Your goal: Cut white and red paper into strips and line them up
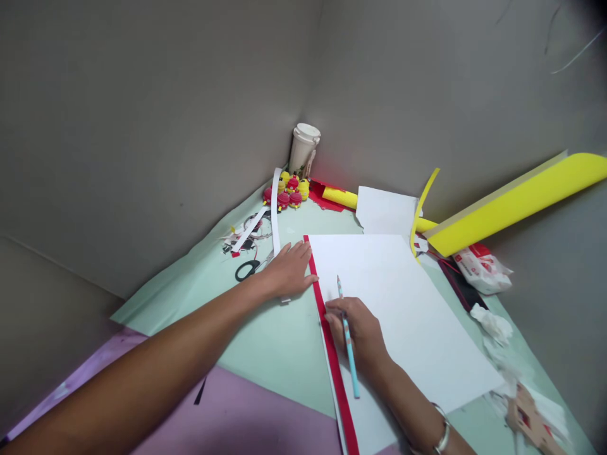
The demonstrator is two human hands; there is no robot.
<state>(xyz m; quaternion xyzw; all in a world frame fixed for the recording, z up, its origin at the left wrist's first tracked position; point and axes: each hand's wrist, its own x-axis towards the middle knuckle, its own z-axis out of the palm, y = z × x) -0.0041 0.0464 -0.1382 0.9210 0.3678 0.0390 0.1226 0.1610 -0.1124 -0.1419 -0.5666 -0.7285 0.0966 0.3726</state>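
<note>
A large white sheet of paper (pixel 417 316) lies on the table with a long red strip (pixel 337 373) along its left edge. My left hand (pixel 291 270) rests flat near the strip's far end, fingers stretched, its thumb touching the red. Lower down, my right hand (pixel 358 332) holds a light blue patterned pencil (pixel 349 354), its tip pointing away from me. The fingertips of that hand touch or nearly touch the red strip. Partly covered by my left hand are scissors with black handles (pixel 246 270).
White strips (pixel 275 215) and scraps (pixel 239 240) lie at the left. Several red and yellow round pieces (pixel 289 193) sit by a white cup (pixel 303 148) in the corner. Rolled yellow sheet (pixel 512 205), a tissue pack (pixel 481 268) and a brown piece (pixel 526 417) are at right.
</note>
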